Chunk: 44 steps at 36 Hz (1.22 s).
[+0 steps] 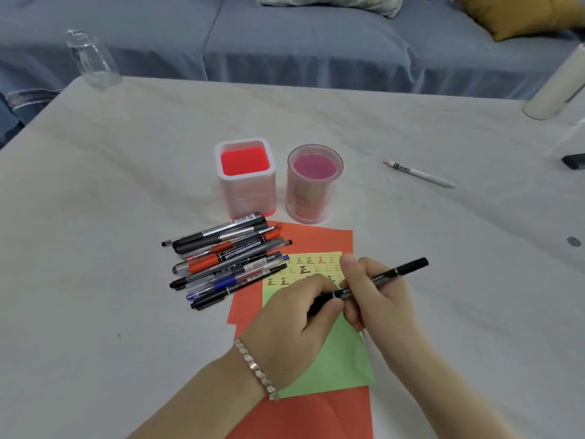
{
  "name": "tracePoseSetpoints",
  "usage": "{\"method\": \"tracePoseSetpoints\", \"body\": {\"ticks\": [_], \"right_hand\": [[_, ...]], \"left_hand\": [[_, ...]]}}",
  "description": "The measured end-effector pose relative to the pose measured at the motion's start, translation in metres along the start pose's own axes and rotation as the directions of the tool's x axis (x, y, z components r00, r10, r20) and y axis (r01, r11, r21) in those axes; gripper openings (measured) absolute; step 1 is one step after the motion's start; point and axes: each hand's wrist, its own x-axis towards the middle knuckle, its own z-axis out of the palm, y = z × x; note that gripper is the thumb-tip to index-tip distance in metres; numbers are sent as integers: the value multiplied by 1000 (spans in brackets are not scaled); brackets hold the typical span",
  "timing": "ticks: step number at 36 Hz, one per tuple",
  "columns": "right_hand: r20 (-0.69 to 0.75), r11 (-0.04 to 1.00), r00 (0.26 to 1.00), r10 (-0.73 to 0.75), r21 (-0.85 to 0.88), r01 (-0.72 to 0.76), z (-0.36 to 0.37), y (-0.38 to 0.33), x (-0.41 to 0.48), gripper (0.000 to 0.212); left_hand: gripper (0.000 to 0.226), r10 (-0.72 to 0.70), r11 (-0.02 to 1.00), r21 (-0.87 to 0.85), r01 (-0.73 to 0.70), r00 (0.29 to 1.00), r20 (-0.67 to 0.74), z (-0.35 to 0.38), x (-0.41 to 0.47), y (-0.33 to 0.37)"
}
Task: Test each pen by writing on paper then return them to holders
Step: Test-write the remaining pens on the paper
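Observation:
Both hands hold one black marker (399,270) above the paper. My right hand (373,293) grips its barrel, and my left hand (297,315) pinches the cap end at the lower left. Under them lies a yellow-green sheet (335,359) with several written characters, on top of red paper (316,239). A pile of several pens (228,258) rests on the table left of the paper. Behind it stand a square white holder (247,179) with a red inside and a round pink holder (313,185); no pens show in either.
A white pen (418,174) lies alone at the right of the white table (126,185). A clear glass jar (91,58) stands at the far left corner, a white cylinder (557,87) at the far right. A dark object (574,161) sits at the right edge. A blue sofa runs behind.

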Motion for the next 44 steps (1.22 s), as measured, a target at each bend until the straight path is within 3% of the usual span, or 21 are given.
{"method": "tracePoseSetpoints", "body": {"ticks": [5,10,13,16,18,19,20,23,25,27,29,32,36,44], "right_hand": [[-22,998,999,-29,53,30,7,6,-2,44],[11,996,999,-47,80,46,2,7,-7,41],[-39,995,996,-81,59,83,-1,7,-8,41],[-202,995,977,-65,66,80,-10,9,-1,37],[-254,996,966,-53,58,70,-18,12,4,36],[-262,997,964,-52,38,65,-22,14,6,37],[-266,998,963,-47,24,55,-24,17,7,37],[-267,1000,964,-20,-6,19,-29,24,9,33],[-264,999,964,-19,-30,11,-31,27,9,31],[-261,998,965,-33,-56,19,-33,29,8,29],[-268,997,962,-48,-73,30,-37,30,8,27],[-295,998,954,-57,-41,47,-42,32,9,27],[-273,996,961,-45,58,63,-46,32,13,29],[-282,994,954,-101,-64,86,-44,41,23,22]], "left_hand": [[31,60,998,28,-61,998,5,1,-6,-2],[25,-22,999,-25,24,997,71,-5,-7,-4],[29,-53,987,158,36,993,104,-8,-13,-2],[11,-269,903,338,266,962,-41,-7,-4,-30],[21,-454,818,317,480,877,-157,-10,3,-57],[28,-491,772,371,516,855,-168,-11,7,-64],[31,-465,731,481,483,869,-166,-12,11,-67],[6,-96,584,792,178,984,-151,-14,-9,-68],[13,-1,521,834,181,977,-212,-9,-18,-71],[13,39,547,812,203,963,-267,-5,-16,-74],[18,121,617,775,138,956,-266,2,-15,-68],[29,143,694,720,-19,983,-111,20,-15,-55],[44,17,704,706,-76,996,91,37,-16,-54],[49,-48,666,735,-128,976,213,43,-12,-64]]}}
